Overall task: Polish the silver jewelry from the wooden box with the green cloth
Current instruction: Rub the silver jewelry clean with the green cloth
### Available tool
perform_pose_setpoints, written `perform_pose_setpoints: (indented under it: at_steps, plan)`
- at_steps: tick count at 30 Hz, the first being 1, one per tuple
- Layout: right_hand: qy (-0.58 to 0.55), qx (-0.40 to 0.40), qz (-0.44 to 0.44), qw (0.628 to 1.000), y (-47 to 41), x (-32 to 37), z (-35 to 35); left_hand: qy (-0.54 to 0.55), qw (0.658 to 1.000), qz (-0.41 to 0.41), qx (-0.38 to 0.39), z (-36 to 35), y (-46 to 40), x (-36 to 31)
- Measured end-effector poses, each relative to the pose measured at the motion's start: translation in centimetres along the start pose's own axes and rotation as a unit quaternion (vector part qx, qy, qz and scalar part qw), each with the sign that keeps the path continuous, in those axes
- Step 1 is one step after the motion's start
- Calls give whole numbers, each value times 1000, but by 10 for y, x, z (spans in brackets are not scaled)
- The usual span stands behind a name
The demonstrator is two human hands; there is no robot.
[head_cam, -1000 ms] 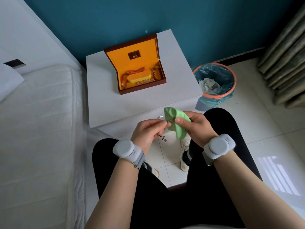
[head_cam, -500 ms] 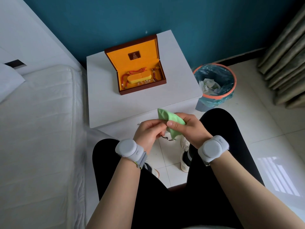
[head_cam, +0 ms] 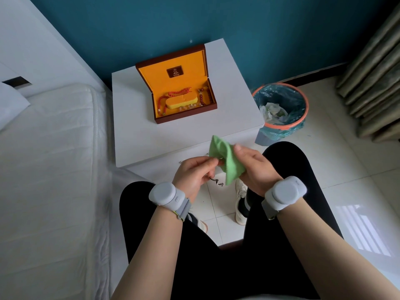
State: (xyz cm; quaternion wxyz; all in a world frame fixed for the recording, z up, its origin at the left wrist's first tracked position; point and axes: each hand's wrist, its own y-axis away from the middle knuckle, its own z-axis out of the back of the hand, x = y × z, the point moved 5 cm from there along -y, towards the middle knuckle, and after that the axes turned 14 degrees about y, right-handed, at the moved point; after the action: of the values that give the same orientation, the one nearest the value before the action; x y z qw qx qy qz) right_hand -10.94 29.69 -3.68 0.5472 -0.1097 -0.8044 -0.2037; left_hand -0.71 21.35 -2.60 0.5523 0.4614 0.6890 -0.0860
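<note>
Right now both hands sit low-centre, just in front of the white tabletop (head_cam: pixel 151 135) edge, above the person's lap. Left hand (head_cam: pixel 192 172) has fingers curled, pinching a thin piece of silver jewelry (head_cam: pixel 215 180); a small dark squiggly end hangs below the palm, rest is hidden by fingers & cloth, so exact type is unclear. Right hand (head_cam: pixel 253 165) grips the green cloth (head_cam: pixel 227 161), thumb on top, cloth bunched w/ one corner sticking up toward the tabletop and another drooping down. Cloth touches the left fingertips where the jewelry is pinched. Each wrist carries a grey round band device. Wooden box (head_cam: pixel 184 87) stands open in the middle of the tabletop, well apart from the hands, lid tilted back toward the teal wall, orange lining inside. Box holds an orange pad (head_cam: pixel 181 101) w/ red-orange bead strands (head_cam: pixel 173 94) around it, darker red beads on the right side and pale beads along the front. Bin (head_cam: pixel 281 109) w/ orange rim and blue liner, crumpled paper inside, sits on the tile floor right of the tabletop. White mattress (head_cam: pixel 54 169) runs along the left. Curtain folds at far right. Black trousers and a white shoe (head_cam: pixel 240 204) show below the hands.
</note>
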Motion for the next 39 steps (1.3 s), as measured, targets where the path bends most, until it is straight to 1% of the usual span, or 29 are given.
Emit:
perform_pose_setpoints:
  at_steps: [3, 6, 8, 10, 12, 14, 16, 19, 21, 24, 27, 31, 33, 34, 36, 38, 39]
  plan:
    - [135, 23, 19, 990, 2, 5, -12, -30, 1000, 3, 3, 0, 0, -2]
    - [191, 0, 25, 981, 2, 10, -4, -36, 999, -1, 10, 4, 3, -2]
    - [172, -38, 9, 984, 1, 8, 6, -8, 1000, 0, 0, 7, 3, 0]
    - [113, -103, -9, 988, 2, 4, 19, 10, 1000, -2, -11, 9, 3, 1]
    - [56, -139, -14, 989, 3, 1, 28, 13, 1000, -8, -13, 10, 1, 1]
    - [22, -123, -3, 992, 3, 2, 28, 3, 1000, -11, -7, 8, 0, 0]
    - [14, -67, 18, 997, 3, 4, 17, -2, 1000, -6, -1, 6, 0, 0]
    - [91, 1, 21, 996, 4, 7, -4, -24, 1000, 9, -3, 1, -1, 0]
    - [143, 4, 16, 990, 2, 8, -10, -32, 999, 17, -7, 1, 0, 1]
    - [178, -9, -4, 984, 2, 9, -6, -39, 999, 16, -4, 5, 4, 1]
    - [191, -53, -20, 980, 2, 7, 6, -15, 1000, 15, -13, 9, 5, 2]
    - [105, -161, -31, 981, 2, 5, 23, 11, 1000, -3, -22, 9, 4, -4]
    - [81, -194, -22, 977, 2, 9, 26, 23, 999, -6, -26, 8, 4, -7]
    - [73, -189, -17, 979, -1, 12, 24, 25, 999, -7, -29, 9, 4, -11]
    - [74, -130, 0, 989, -4, 17, 12, 31, 999, -10, -32, 12, 5, -15]
    - [132, -44, 23, 990, -7, 26, -10, 34, 999, -14, -37, 15, 6, -20]
    - [166, -16, 29, 986, -6, 29, -18, 23, 999, -10, -42, 15, 5, -21]
